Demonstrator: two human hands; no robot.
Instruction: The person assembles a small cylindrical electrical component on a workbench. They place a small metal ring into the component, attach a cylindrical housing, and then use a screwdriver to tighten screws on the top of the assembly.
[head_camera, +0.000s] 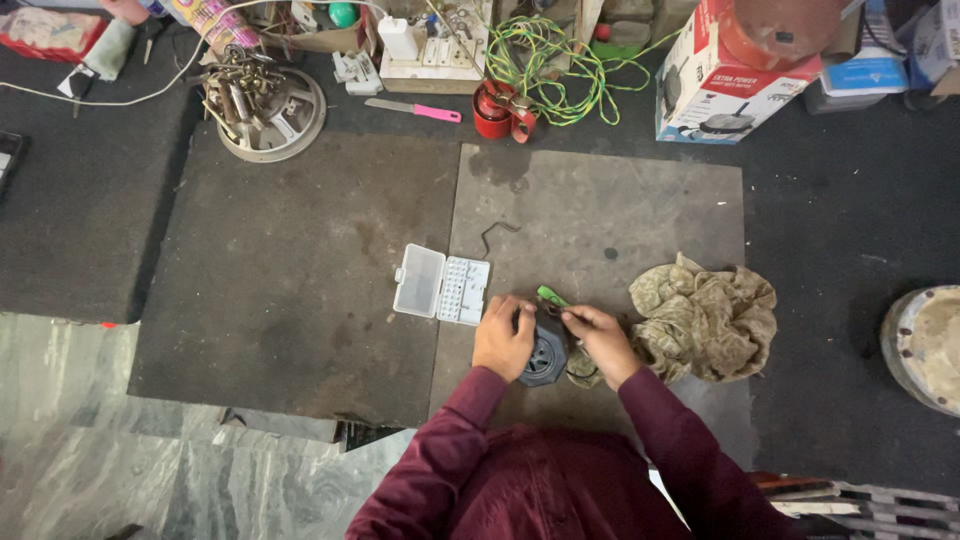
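A small dark round part (545, 358), like a ribbed motor or fan housing, rests on the grey mat (620, 215) in front of me. My left hand (503, 338) grips its left side. My right hand (598, 338) holds a green-handled tool (551, 296) with its tip at the top of the part. An open white plastic bit case (441, 285) lies just left of my left hand. Both sleeves are maroon.
A crumpled tan cloth (705, 315) lies right of my right hand. At the far edge are a pink-handled knife (415, 107), a red tape roll (495, 110), green-yellow wire (545, 55), a round tray of metal parts (262, 100) and a cardboard box (725, 80). A bent wire (497, 232) lies on the mat. A round metal pot (925, 345) sits far right.
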